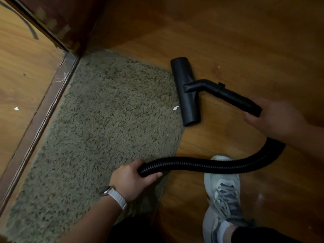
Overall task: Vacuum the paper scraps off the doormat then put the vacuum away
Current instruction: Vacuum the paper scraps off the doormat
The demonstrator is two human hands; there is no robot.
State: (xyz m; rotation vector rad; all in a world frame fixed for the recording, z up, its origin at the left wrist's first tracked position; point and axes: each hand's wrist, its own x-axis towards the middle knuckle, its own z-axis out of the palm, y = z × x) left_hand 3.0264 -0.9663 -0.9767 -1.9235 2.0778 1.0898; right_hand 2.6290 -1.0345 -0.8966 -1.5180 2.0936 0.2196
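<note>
A shaggy grey-brown doormat (pixel 98 130) lies along the door sill. One white paper scrap (pixel 175 108) sits at the mat's right edge, just left of the black vacuum floor head (pixel 185 92), which rests on the wood floor beside the mat. My right hand (pixel 275 118) grips the black wand (pixel 233 96) behind the head. A ribbed black hose (pixel 210 166) curves from under my right forearm to my left hand (pixel 133 178), which grips its end over the mat's near right edge. The vacuum body is out of view.
A dark wooden door (pixel 57 20) stands at the top left above the sill (pixel 40 118). Another white scrap (pixel 16 108) lies on the floor beyond the sill. My grey sneaker (pixel 222 195) stands on the wood floor (pixel 245 41) right of the mat.
</note>
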